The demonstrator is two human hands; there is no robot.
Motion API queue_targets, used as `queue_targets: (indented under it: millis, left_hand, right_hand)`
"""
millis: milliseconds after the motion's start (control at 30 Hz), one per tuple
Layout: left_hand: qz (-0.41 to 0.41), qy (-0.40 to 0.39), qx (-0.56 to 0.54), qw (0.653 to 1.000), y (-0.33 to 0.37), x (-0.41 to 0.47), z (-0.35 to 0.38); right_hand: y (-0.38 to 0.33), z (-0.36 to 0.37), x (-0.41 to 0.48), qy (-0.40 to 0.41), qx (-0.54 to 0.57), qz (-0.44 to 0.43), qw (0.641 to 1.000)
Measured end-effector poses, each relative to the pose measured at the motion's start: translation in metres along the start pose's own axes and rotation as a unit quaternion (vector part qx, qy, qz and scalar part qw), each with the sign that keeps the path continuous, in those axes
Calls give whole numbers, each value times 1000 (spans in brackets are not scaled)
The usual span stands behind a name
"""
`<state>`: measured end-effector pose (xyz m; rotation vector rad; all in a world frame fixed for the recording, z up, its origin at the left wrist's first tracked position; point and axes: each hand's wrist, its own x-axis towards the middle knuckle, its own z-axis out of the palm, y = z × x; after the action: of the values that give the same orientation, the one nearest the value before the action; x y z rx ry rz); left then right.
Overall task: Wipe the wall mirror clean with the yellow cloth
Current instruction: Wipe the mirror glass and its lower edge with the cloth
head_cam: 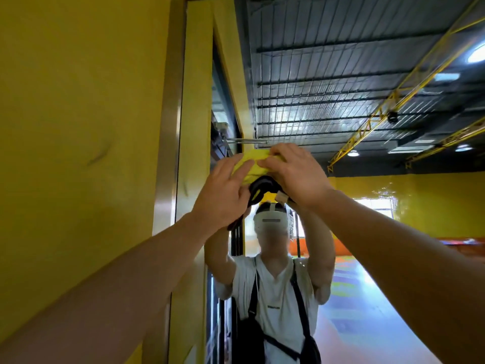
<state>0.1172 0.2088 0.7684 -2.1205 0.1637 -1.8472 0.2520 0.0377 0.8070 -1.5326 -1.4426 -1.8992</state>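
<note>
Yellow wall [78,127] fills everything left of the fingers, and the mirror [341,101] spreads out behind and to the right of them, showing a dark ribbed ceiling, yellow trusses and a glossy floor. Metal frame [168,127] runs upright between wall and glass, left of the fingers. Below the fingers the reflection of the person [278,298] looks back in a white shirt with dark straps, arms raised.

Both arms are up and reaching in. Left hand [223,198] sits lower left, its fingers [241,169] stretched out and slightly spread, lying flat on the cloth's left side. Right hand [296,174] is higher and to the right, its fingers [273,153] curled over the cloth's top edge, thumb closing in from below, so it's gripping the fabric.

And the cloth [252,164], bunched and yellow, sits right between the two sets of fingertips, up against the glass near the mirror's left edge. A dark shape just under the fingers, can't tell what it is.
</note>
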Motion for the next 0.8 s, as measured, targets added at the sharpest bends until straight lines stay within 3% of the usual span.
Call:
queue_targets:
  millis: [167, 600, 800]
  left_hand:
    - [22, -3, -1, 1000, 35, 25, 18]
    - [97, 8, 79, 992, 43, -36, 41]
    - [105, -20, 61, 992, 71, -99, 39]
  right_hand:
    - [37, -17, -24, 12, -14, 17, 1000]
    - [11, -4, -101, 65, -34, -37, 997]
    - [-15, -9, -159, 13, -29, -50, 998]
